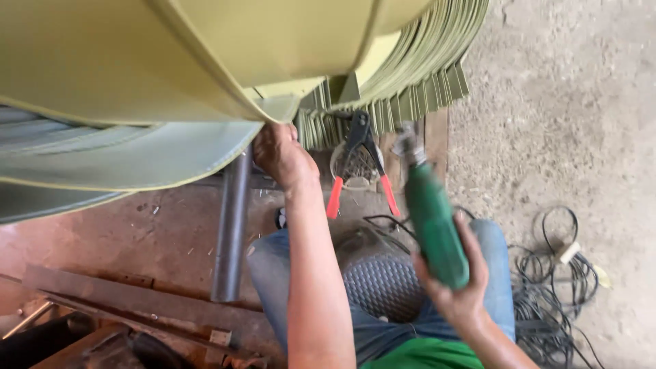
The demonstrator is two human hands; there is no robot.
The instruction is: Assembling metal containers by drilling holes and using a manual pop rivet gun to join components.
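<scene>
Green power drill (433, 222), tip up, clenched in right hand (456, 277) above the lap. Left hand (281, 154) grips the edge of a yellow-green sheet-metal panel (137, 61). Behind the drill: a round clear container (355, 166), contents unclear, with red-handled pliers (359, 160) lying across it. Grey pipe (232, 225) just left.

Soft even daylight, faint shadows, slight motion blur, mild edge distortion
</scene>
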